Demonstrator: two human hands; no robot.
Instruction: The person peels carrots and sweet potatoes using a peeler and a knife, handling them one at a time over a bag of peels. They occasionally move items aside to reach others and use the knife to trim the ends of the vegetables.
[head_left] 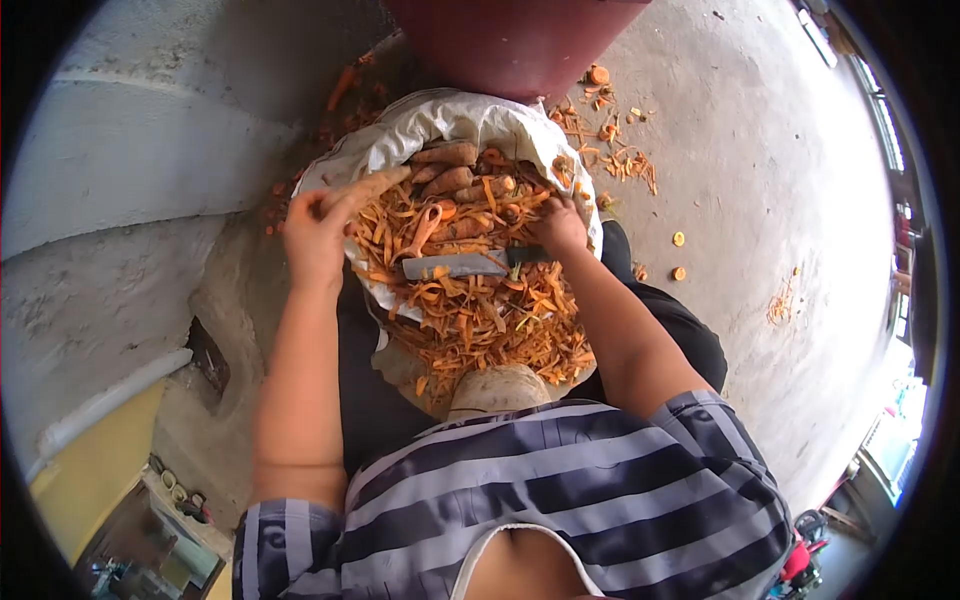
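Observation:
My left hand (318,225) holds a long unpeeled carrot (375,184) at the left edge of a white sack (385,140). My right hand (560,228) is at the sack's right side, its fingers curled down at the peelings; what they hold, if anything, is hidden. Between my hands lies a knife (455,265), its blade pointing left and its dark handle just below my right hand. An orange peeler (425,228) rests above the blade. Several whole carrots (447,180) lie at the top of the sack among many orange peelings (500,330).
A large dark red tub (510,40) stands just beyond the sack. Carrot ends and peelings (635,165) are scattered on the concrete floor (740,150) to the right. A grey wall (120,150) runs along the left. My knees flank the sack.

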